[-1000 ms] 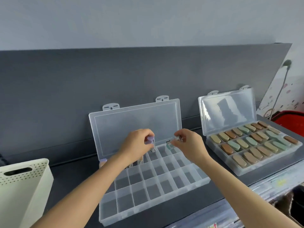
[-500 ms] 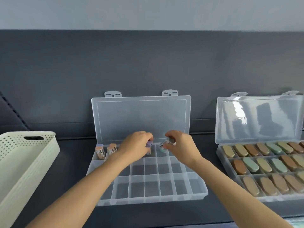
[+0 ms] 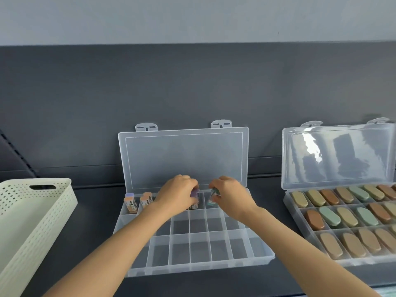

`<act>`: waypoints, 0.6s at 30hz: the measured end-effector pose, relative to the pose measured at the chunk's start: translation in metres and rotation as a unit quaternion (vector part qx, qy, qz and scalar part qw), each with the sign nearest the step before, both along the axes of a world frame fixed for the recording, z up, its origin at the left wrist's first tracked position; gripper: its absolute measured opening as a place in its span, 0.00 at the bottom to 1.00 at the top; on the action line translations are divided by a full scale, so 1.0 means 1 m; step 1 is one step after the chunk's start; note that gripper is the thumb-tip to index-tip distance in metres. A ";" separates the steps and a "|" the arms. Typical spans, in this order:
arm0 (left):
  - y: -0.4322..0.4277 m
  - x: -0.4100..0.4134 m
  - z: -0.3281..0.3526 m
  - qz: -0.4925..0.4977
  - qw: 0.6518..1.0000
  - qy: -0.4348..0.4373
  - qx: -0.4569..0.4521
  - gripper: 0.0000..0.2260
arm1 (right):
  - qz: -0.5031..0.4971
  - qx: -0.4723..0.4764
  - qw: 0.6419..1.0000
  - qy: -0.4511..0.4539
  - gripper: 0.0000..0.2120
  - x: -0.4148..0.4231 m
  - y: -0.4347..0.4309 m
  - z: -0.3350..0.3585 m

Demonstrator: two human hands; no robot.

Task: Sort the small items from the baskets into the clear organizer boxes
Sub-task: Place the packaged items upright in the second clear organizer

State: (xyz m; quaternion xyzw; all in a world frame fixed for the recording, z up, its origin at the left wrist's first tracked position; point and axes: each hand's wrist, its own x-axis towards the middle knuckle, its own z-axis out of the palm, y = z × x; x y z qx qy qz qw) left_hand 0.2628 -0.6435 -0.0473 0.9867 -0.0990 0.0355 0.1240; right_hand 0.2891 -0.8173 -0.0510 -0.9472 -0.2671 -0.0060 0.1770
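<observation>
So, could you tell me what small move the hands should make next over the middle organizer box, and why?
Probably lower both items into the back-row compartments beneath them and let go. The left hand pinches a purple-capped item and the right hand a teal item, both over the clear organizer box, whose back row already holds similar items at its left end.

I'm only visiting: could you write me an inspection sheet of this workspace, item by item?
Surface: dark grey shelf, bearing two boxes and a basket.
Job's things: middle organizer box open, lid upright, small items standing in its back row; right organizer box open, holding oval pieces; white perforated basket at left.
Clutter: nothing seen.
Grips: left hand holds a purple-topped item, right hand pinches a green-ended item, both over that back row.
Cables: nothing seen.
Surroundings: dark back panel, pale wall above.
</observation>
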 end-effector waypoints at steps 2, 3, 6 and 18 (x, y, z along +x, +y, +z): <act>0.000 0.000 0.000 -0.004 1.000 0.002 -0.006 0.07 | 0.001 -0.018 1.000 -0.007 0.08 0.002 0.000 0.000; 0.000 0.000 0.000 -0.007 1.000 0.002 -0.007 0.07 | 0.000 -0.023 1.000 -0.008 0.07 0.003 0.001 0.000; 0.001 -0.001 0.000 -0.009 1.000 0.004 -0.013 0.06 | -0.002 -0.031 0.999 -0.007 0.07 0.004 0.003 0.001; 0.001 -0.001 0.002 -0.009 1.000 -0.004 -0.014 0.06 | -0.002 -0.032 0.999 0.008 0.09 0.006 0.005 -0.002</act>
